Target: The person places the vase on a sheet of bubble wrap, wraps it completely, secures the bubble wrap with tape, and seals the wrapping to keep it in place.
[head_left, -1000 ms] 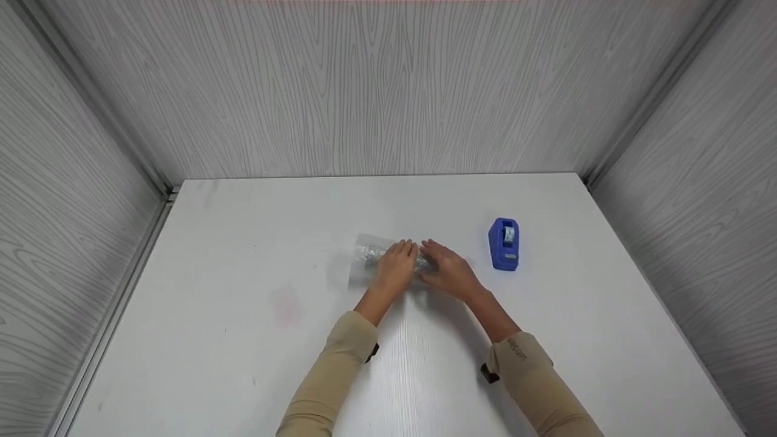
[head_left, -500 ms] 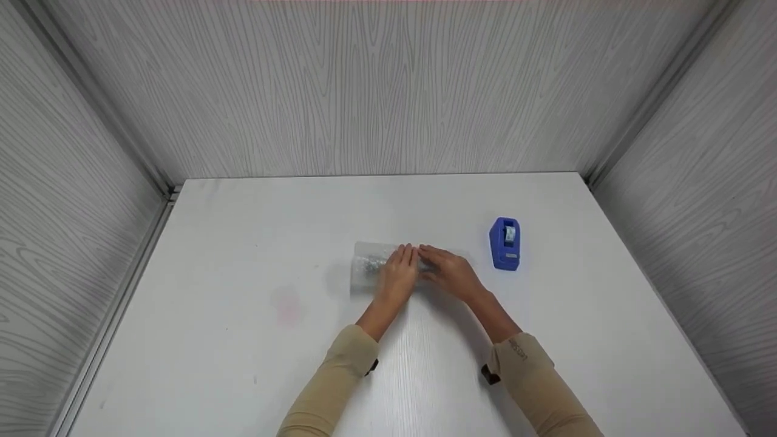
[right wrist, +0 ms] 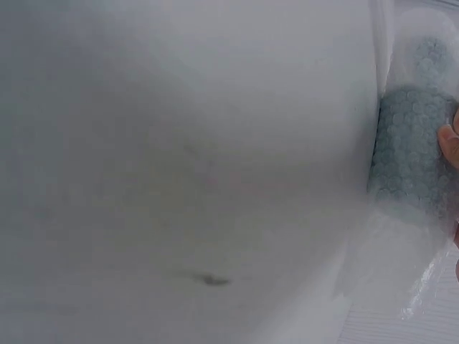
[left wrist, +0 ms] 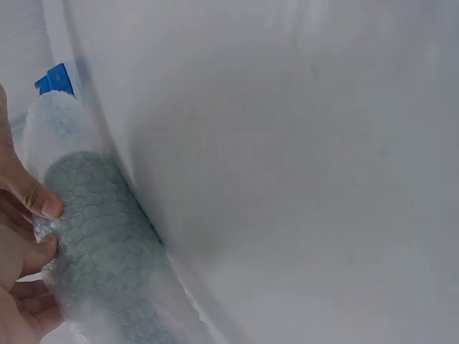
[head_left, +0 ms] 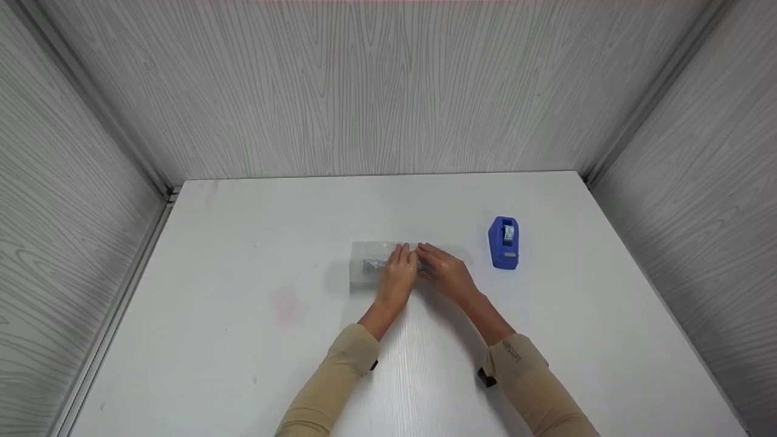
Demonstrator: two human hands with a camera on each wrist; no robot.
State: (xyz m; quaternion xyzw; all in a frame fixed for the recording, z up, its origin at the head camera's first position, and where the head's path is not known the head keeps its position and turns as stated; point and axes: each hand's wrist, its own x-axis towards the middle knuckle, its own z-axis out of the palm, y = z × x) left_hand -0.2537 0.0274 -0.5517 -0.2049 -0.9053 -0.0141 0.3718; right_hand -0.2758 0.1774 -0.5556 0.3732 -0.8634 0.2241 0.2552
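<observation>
A cylinder wrapped in clear bubble wrap lies across the middle of the white table. In the left wrist view, something grey-green shows through the bubbles of the bubble wrap; its exact kind cannot be made out. My left hand grips the middle of the bundle from above. Close to its right side, my right hand holds the bundle with bent fingers. Fingertips press the wrap in the right wrist view. Loose wrap extends beyond both ends of the cylinder. The hands cover its middle in the head view.
A blue tape dispenser with a roll of tape stands on the white table, right of the hands. Grey wood-grain panels rise behind and on both sides. A faint pink stain marks the table at left.
The bundle has turned from a slight slant to lying nearly level and has shifted a little toward me. The fingertips of both hands have come closer together. The tape dispenser stays put.
</observation>
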